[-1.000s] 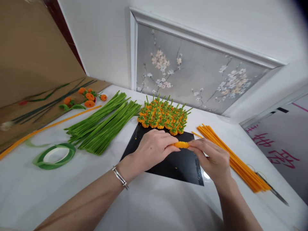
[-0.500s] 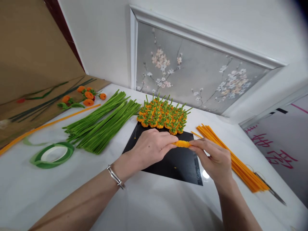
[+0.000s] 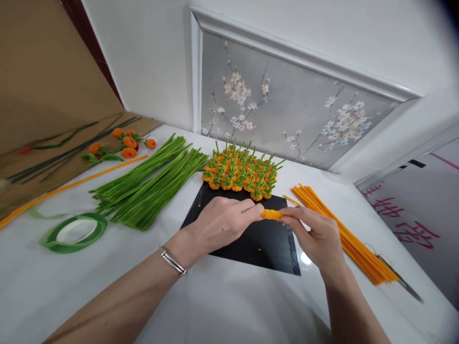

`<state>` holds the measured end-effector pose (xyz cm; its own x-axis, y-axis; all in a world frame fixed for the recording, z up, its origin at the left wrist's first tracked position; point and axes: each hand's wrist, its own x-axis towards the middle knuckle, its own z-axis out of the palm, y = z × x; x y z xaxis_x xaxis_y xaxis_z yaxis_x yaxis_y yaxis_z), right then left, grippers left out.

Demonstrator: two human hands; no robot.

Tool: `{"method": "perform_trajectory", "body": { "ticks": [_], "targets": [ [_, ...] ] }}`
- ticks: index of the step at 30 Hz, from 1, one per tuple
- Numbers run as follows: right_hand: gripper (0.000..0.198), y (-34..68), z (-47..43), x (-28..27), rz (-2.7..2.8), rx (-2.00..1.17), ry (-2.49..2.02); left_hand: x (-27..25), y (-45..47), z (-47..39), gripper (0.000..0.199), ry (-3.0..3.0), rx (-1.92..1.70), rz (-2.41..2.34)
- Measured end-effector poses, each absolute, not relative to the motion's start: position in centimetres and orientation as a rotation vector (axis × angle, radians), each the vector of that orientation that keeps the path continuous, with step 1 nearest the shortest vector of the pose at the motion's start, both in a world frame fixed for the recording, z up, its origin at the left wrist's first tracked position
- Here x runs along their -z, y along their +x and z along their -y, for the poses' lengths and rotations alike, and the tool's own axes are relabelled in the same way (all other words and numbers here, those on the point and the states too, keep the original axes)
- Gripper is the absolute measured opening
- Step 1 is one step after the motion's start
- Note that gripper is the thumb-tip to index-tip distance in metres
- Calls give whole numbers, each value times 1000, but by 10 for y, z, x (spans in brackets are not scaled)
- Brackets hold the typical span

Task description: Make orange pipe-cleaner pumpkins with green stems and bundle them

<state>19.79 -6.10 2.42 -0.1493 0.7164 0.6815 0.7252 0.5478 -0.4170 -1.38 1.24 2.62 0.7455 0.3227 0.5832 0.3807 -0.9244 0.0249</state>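
Note:
Between my two hands stretches a short, tightly coiled orange pipe cleaner (image 3: pixel 271 215), held above the black sheet (image 3: pixel 247 246). My left hand (image 3: pixel 227 216), with a silver bangle at its wrist, pinches the coil's left end. The right end sits between the thumb and fingers of my right hand (image 3: pixel 317 234). Just beyond my hands, at the back edge of the sheet, small orange pumpkin shapes with green stems (image 3: pixel 242 172) stand in a packed cluster.
Green pipe cleaners (image 3: pixel 154 186) lie in bundles at left, near a roll of green tape (image 3: pixel 73 233). Loose orange pipe cleaners (image 3: pixel 344 234) rest at right, over scissors (image 3: pixel 405 284). Finished orange flowers (image 3: pixel 129 142) lie on brown cardboard (image 3: pixel 53 62). A wall panel (image 3: pixel 297 105) bounds the back.
Both hands keep their pinch on the orange coil; the fingers of my left hand have shifted slightly. The whole view has moved a little.

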Motion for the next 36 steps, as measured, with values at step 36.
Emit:
{"method": "perform_trajectory", "body": {
  "ticks": [36],
  "targets": [
    [15, 192, 62, -25, 1887, 55, -1149, -47, -22, -12, 21, -3311, 923, 908]
  ]
}}
